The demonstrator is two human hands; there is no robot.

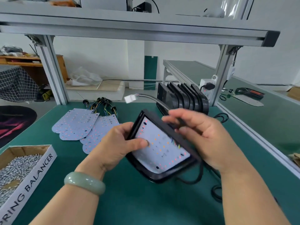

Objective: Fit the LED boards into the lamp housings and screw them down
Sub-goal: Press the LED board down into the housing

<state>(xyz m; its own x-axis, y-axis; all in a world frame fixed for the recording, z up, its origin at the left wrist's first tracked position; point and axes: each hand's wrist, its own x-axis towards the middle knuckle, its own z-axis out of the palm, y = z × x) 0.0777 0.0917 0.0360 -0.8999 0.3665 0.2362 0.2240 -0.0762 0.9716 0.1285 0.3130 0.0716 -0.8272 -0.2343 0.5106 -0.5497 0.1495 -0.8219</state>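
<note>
A black lamp housing (164, 177) is held tilted above the green table, with a white LED board (162, 148) lying inside it. My left hand (116, 146) grips the housing's left edge, thumb pressing on the board. My right hand (203, 137) holds the housing's right side and pinches a grey cable (155, 99) that ends in a white connector (129, 99). Several loose LED boards (76, 124) with wire bundles lie fanned out on the table at the left. A row of black housings (183, 98) stands at the back.
A cardboard box of screws (19, 166) labelled "SPRING BALANCER" sits at the front left. Aluminium frame posts (53, 70) rise at the table's back corners, with a rail along the right edge. A black cord (217, 190) loops on the table at the right. A power strip (206, 85) hangs on the right post.
</note>
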